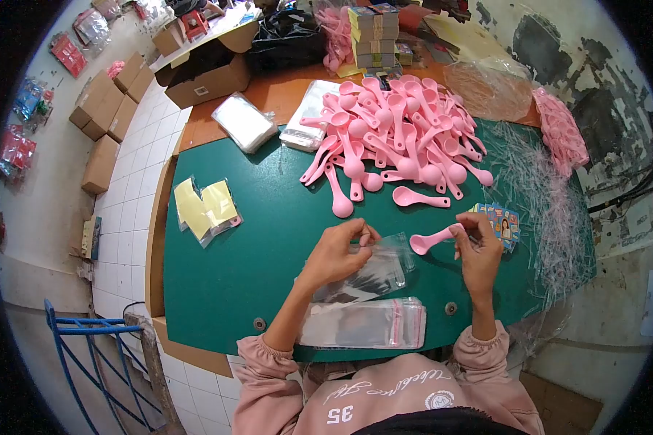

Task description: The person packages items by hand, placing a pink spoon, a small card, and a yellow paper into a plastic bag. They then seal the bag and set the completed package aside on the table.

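My right hand [479,250] pinches the handle end of a pink measuring spoon [434,240], whose bowl points left. My left hand [341,251] is closed, with its fingertips at a clear plastic bag [381,272] that hangs open-looking below them. Close under the left hand, a stack of clear plastic bags [352,324] lies near the table's front edge. Beyond both hands rises a big heap of pink spoons [395,138]. One loose pink spoon [421,197] lies just in front of it. Colourful printed cards [502,223] are partly behind the right hand.
On the green table [218,290], filled packets with yellow cards [207,206] lie at left. Two packs of bags, one white bag pack [244,122], sit behind. Clear plastic strips [551,217] cover the right side. Banded card stacks [374,36] and an open carton [210,72] stand farther back.
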A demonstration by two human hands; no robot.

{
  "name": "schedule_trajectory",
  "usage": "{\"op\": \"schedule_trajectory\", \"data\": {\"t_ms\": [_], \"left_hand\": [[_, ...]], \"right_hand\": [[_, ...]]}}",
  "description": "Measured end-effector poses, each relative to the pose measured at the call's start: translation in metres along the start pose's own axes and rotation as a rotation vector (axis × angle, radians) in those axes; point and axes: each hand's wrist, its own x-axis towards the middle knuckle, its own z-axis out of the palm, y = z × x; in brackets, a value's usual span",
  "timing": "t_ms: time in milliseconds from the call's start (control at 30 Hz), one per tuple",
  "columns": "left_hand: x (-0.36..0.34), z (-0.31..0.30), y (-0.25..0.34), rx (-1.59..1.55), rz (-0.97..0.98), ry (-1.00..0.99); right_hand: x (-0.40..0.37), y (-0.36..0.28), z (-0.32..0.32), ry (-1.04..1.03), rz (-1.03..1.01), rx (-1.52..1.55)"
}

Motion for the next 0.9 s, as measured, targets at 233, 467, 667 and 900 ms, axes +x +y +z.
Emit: {"op": "schedule_trajectory", "data": {"t_ms": [233, 467, 667, 900], "left_hand": [[0.003, -0.006, 0.01, -0.667, -0.392, -0.089], [-0.001, -0.004, 0.008, -0.662, -0.385, -0.191], [0.0, 0.001, 0.001, -0.731, -0.396, -0.184], [0.0, -0.005, 0.011, -0.573, -0.456, -0.145]], "right_hand": [[-0.002, -0.007, 0.009, 0.114, -0.028, 0.246], [-0.002, -0.011, 0.015, 0.173, -0.055, 0.354], [-0.004, -0.011, 0.017, 0.153, -0.065, 0.339], [-0.007, -0.012, 0.021, 0.141, -0.093, 0.276]]}}
